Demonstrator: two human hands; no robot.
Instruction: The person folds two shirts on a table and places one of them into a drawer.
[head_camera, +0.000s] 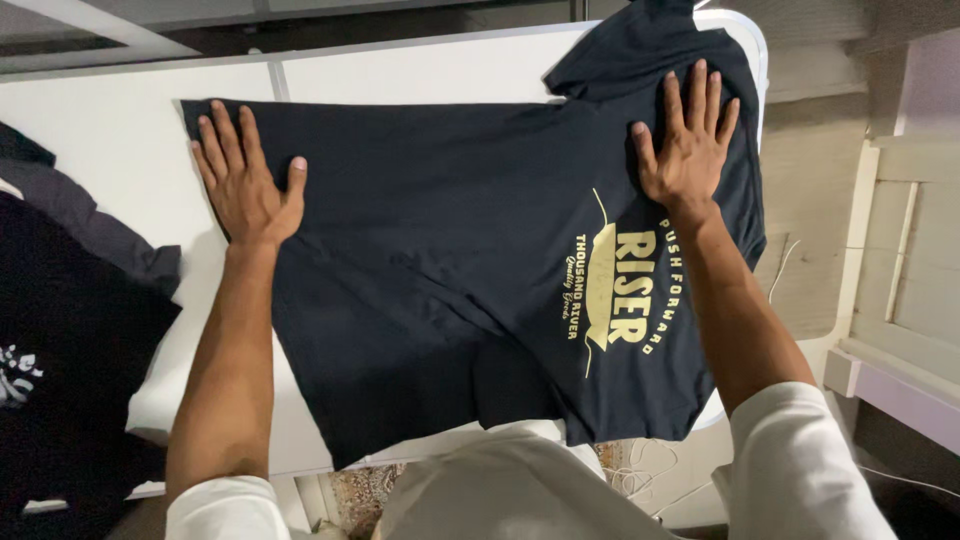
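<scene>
A dark navy t-shirt (450, 250) with a pale yellow print on its right part lies spread on a white table (110, 140). My left hand (245, 180) rests flat on the shirt's left end, fingers spread. Pressing flat on the shirt's right part, just above the print, is my right hand (690, 140) with its fingers apart. One sleeve (640, 50) sticks up past the table's far edge. Neither hand grips the cloth.
A pile of dark clothes (70, 330) lies at the left, over the table's edge. White wooden furniture (900, 250) stands at the right. A thin white cable (640, 470) lies on the floor below the table's near edge.
</scene>
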